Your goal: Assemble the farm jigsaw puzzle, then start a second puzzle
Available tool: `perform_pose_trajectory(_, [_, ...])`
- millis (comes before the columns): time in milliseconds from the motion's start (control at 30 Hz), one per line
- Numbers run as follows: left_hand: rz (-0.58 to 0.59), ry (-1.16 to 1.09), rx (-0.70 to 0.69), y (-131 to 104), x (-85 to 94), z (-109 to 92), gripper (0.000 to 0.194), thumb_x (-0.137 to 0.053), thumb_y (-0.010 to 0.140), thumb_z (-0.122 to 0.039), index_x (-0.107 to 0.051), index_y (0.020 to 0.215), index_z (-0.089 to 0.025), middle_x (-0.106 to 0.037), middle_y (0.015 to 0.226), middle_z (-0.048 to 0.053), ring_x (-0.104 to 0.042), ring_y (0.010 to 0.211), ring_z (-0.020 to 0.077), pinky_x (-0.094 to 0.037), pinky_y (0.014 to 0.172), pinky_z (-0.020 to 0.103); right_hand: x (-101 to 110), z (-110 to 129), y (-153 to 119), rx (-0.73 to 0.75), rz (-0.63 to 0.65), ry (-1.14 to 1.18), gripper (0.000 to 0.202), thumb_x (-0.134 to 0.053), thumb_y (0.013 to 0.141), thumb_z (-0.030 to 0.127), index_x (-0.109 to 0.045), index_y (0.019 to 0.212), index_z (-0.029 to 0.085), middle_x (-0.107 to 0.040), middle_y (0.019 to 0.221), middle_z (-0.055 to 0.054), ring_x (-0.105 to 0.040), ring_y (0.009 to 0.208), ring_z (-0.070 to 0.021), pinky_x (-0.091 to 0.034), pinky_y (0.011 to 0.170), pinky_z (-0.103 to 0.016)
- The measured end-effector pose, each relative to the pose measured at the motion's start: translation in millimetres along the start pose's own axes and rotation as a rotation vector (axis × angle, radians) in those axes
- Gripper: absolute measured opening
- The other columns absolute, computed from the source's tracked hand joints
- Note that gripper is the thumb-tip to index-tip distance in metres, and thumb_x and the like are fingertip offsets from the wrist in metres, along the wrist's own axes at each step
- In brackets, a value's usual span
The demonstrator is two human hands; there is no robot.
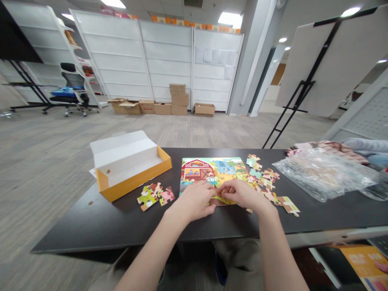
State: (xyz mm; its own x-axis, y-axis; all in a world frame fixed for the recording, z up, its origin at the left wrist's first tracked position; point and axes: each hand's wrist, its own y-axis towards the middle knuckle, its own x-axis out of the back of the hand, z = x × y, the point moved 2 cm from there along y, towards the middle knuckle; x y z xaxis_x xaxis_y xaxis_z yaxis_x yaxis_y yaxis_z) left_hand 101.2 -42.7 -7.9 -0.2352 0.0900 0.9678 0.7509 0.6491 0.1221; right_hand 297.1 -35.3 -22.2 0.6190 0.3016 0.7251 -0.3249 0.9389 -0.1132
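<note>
A farm-scene jigsaw puzzle [228,167] with a red barn lies on the dark table [133,226] in front of me. My left hand [195,199] rests over its lower left part, fingers stretched out flat and thumb apart. At the lower middle of the picture, my right hand [239,192] has thumb and fingers pinched together against the puzzle. What sits between those fingertips is hidden. Both hands cover the near edge. Loose puzzle pieces [268,184] are scattered along the right side of the picture, and a small group of green and pink pieces [148,198] lies to the left.
An opened yellow box [136,182] with a white lid stands at the table's left. Clear plastic bags [327,171] and folded cloths [339,149] lie at the right. Beyond are an easel-like stand [298,95], cardboard boxes [162,108] and an office chair [71,91].
</note>
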Motion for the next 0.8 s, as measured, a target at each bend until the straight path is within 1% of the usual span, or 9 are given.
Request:
perform_pose_trajectory(100, [-0.004,0.019,0.01,0.8,0.8,-0.9,0.025,-0.06,0.086,-0.027,-0.074,0.106,-0.02,-0.071,0.102,0.009,-0.065,0.103,0.028,-0.053,0.09,0.041,-0.4,0.1,-0.4,0.002,-0.001,-0.005,0.025,-0.059,0.081,0.016,-0.077,0.098,0.019,-0.07,0.073,-0.001,-0.062,0.064,-0.0139,-0.043,0.059,-0.023])
perform_pose_trajectory(333, [0.015,0.025,0.026,2.8,5.1,-2.4,0.021,-0.06,0.087,-0.028,-0.073,0.101,-0.021,-0.07,0.098,0.007,-0.065,0.099,0.027,-0.053,0.083,0.038,2.4,4.4,-2.7,0.001,-0.046,-0.046,0.022,-0.058,0.083,0.018,-0.078,0.093,0.019,-0.073,0.075,-0.002,-0.063,0.066,-0.0143,-0.043,0.06,-0.023])
perform_pose_trajectory(433, [0.013,0.032,0.022,2.8,4.7,-1.9,0.018,-0.06,0.086,-0.028,-0.072,0.098,-0.021,-0.07,0.097,0.007,-0.065,0.099,0.0269,-0.053,0.083,0.037,3.3,5.1,-2.7,0.003,-0.063,-0.052,0.02,-0.058,0.084,0.018,-0.077,0.091,0.019,-0.073,0.074,-0.002,-0.063,0.065,-0.0139,-0.043,0.059,-0.023])
perform_pose_trajectory(567, [0.009,0.027,0.034,2.4,2.6,-2.3,0.016,-0.061,0.086,-0.028,-0.072,0.094,-0.02,-0.07,0.098,0.008,-0.065,0.101,0.0275,-0.053,0.085,0.037,1.7,3.6,-1.8,0.007,-0.054,-0.029,0.019,-0.059,0.084,0.019,-0.075,0.092,0.019,-0.074,0.076,-0.002,-0.064,0.066,-0.0138,-0.043,0.06,-0.022])
perform_pose_trajectory(700, [0.02,-0.086,0.007,0.5,5.8,1.7,0.024,-0.061,0.089,-0.031,-0.072,0.109,-0.022,-0.072,0.108,0.008,-0.066,0.104,0.0259,-0.053,0.087,0.035,0.0,1.5,-0.8,0.0,-0.05,-0.021,0.017,-0.06,0.084,0.021,-0.075,0.093,0.019,-0.074,0.077,-0.002,-0.064,0.066,-0.0143,-0.043,0.06,-0.023])
perform_pose_trajectory(767, [0.026,-0.181,0.0,-3.8,13.8,9.9,0.028,-0.059,0.092,-0.034,-0.071,0.116,-0.024,-0.073,0.113,0.007,-0.067,0.106,0.0244,-0.053,0.09,0.034,0.2,1.2,-1.1,-0.009,-0.052,-0.022,0.017,-0.06,0.086,0.024,-0.075,0.093,0.019,-0.074,0.077,-0.003,-0.064,0.066,-0.0148,-0.043,0.059,-0.023])
perform_pose_trajectory(800, [0.014,-0.216,0.02,-7.6,20.0,16.5,0.029,-0.056,0.094,-0.034,-0.07,0.117,-0.023,-0.073,0.116,0.007,-0.067,0.108,0.024,-0.052,0.093,0.033,0.8,1.5,-1.5,-0.015,-0.057,-0.027,0.017,-0.06,0.086,0.025,-0.075,0.092,0.019,-0.074,0.076,-0.003,-0.064,0.066,-0.0151,-0.043,0.059,-0.023])
